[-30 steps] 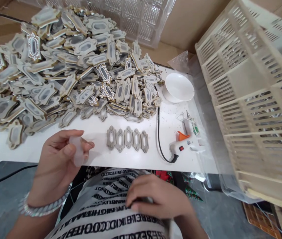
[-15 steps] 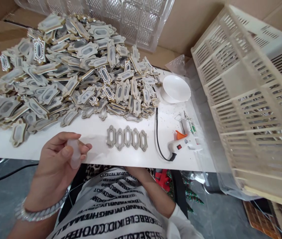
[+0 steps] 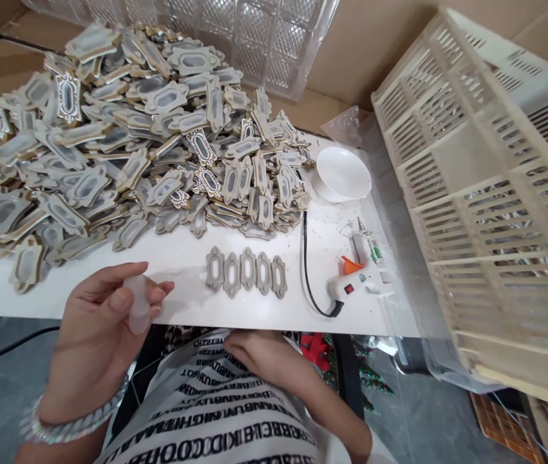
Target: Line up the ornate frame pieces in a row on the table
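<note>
At the near edge of the white table point(image 3: 177, 258), toward seven o'clock in the view, the left hand point(image 3: 100, 322) pinches a small stack of translucent oval plastic pieces point(image 3: 137, 304) between thumb and fingertips, the other fingers loosely curled around it. The right hand point(image 3: 259, 354) lies low at six o'clock, below the table edge, against the white bag printed with black lettering point(image 3: 216, 412); its fingers are bent onto the bag, and I cannot tell whether they hold anything.

Just past both hands, at about twelve o'clock from the right one, a row of five grey-brown ornate cardboard frames point(image 3: 247, 272) lies flat, side by side and touching, each with an open oval window. The ovals look sized for those windows, so my judgement is that good work here means peeling one oval off the stack at a time and keeping a light fingertip grip so the rest do not fan out or drop.

At three o'clock from the row rests a white hot glue gun with an orange trigger point(image 3: 358, 278), its black cord point(image 3: 308, 258) looping beside it; its nozzle points away and is best avoided. Beyond, a white round bowl point(image 3: 344, 173), a large heap of finished frames point(image 3: 123, 135), and at right a cream slotted plastic crate point(image 3: 491, 187).
</note>
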Action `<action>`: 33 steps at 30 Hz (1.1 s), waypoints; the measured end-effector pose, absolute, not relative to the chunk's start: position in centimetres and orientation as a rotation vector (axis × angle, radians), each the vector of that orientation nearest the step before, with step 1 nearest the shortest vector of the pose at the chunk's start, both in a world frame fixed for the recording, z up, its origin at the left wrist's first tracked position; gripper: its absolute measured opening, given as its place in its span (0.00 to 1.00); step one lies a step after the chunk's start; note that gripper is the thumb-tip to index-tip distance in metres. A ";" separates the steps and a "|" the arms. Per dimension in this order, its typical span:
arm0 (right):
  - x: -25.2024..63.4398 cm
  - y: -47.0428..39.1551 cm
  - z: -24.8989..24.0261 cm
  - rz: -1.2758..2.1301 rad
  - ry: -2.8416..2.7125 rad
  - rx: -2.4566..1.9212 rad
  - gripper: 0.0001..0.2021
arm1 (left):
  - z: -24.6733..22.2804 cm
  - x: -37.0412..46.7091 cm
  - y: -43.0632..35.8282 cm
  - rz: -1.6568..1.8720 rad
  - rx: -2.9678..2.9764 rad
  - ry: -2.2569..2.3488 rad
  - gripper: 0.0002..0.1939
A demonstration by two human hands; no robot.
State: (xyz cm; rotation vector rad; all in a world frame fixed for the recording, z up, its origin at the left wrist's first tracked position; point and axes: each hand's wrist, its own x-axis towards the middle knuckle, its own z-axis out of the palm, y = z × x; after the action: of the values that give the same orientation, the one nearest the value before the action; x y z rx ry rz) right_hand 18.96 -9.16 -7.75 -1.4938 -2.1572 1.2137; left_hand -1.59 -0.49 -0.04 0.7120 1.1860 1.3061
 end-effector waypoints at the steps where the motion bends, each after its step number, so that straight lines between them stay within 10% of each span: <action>1: 19.4 -9.5 -6.2 1.243 -2.203 -1.350 0.07 | 0.0 -1.5 -0.5 1.302 0.719 1.194 0.25; 14: 23.8 -6.7 -1.5 -0.248 -1.950 -1.541 0.07 | 0.1 -1.6 -1.0 1.264 0.762 1.280 0.24; 33: 24.2 -6.4 -2.3 -0.235 -2.026 -1.656 0.08 | -0.3 -1.4 -1.3 1.215 0.819 1.263 0.21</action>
State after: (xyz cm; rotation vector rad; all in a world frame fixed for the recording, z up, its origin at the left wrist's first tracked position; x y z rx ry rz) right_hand 24.19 -6.38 -2.33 -1.6564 -2.0264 -0.2346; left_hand -1.44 -1.28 -0.27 0.8192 1.2634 1.2152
